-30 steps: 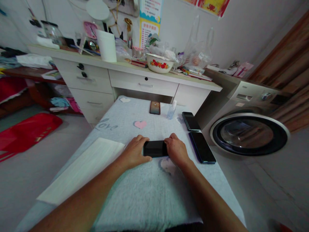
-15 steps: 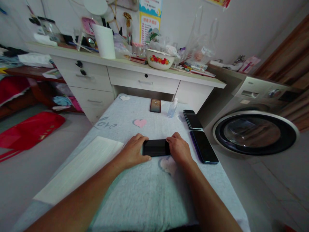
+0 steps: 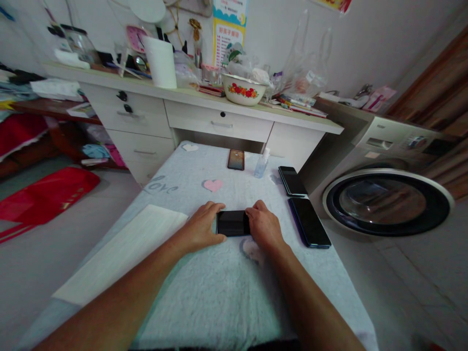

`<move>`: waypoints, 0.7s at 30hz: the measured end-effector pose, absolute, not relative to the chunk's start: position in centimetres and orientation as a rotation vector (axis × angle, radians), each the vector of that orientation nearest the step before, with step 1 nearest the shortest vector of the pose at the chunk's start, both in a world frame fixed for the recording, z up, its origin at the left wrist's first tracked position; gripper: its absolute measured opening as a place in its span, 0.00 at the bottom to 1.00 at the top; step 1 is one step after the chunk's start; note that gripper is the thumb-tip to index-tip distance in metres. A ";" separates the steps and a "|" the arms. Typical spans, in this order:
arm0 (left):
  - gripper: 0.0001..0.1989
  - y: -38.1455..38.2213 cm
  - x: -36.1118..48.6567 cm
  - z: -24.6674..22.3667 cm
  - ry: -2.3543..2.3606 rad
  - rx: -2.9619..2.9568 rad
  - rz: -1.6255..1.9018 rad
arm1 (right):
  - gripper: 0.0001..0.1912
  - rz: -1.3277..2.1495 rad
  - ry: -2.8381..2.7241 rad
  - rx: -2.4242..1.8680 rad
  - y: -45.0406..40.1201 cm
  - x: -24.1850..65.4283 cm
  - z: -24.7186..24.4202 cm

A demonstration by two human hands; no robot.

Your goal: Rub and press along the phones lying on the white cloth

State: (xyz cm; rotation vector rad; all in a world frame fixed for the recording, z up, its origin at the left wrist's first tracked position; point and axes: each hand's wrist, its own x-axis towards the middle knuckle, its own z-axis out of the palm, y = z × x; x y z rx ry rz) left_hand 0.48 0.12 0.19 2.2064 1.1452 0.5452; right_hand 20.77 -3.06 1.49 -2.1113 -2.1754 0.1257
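A black smartphone [image 3: 233, 223] lies sideways on the cloth-covered table, screen up. My left hand [image 3: 203, 227] grips its left end, with the fingers at the far edge and the thumb at the near edge. Curled fingers of my right hand [image 3: 266, 226] press on the phone's right end and cover it. Whether anything else is under those fingers I cannot tell. To the right lie a larger dark phone [image 3: 310, 222] and, beyond it, another phone [image 3: 293, 181]. Farther back are a brownish phone or case [image 3: 236, 159] and a clear spray bottle [image 3: 261, 164].
A whitish sheet [image 3: 124, 253] lies on the table's left side, beside my left forearm. The tablecloth [image 3: 204, 292] has heart prints. Behind stands a white desk [image 3: 219, 119] bearing a floral bowl [image 3: 244, 91] and a paper roll [image 3: 160, 62]. A washing machine [image 3: 387, 161] is at the right.
My right hand has shifted slightly left along the phone and covers more of its screen. My left hand keeps its hold on the left end.
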 end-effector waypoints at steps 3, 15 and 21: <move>0.35 0.1 0.5 0.2 1.151 2.194 0.541 | 0.17 0.140 -2.217 -2.060 -3.1 20.2 1.4; 0.32 0.2 0.4 0.4 1.294 2.259 0.487 | 0.19 0.111 -2.181 -2.118 -3.4 21.2 2.1; 0.29 0.0 0.3 1.1 1.368 2.273 0.426 | 0.19 0.050 -2.162 -2.234 -3.4 22.0 2.6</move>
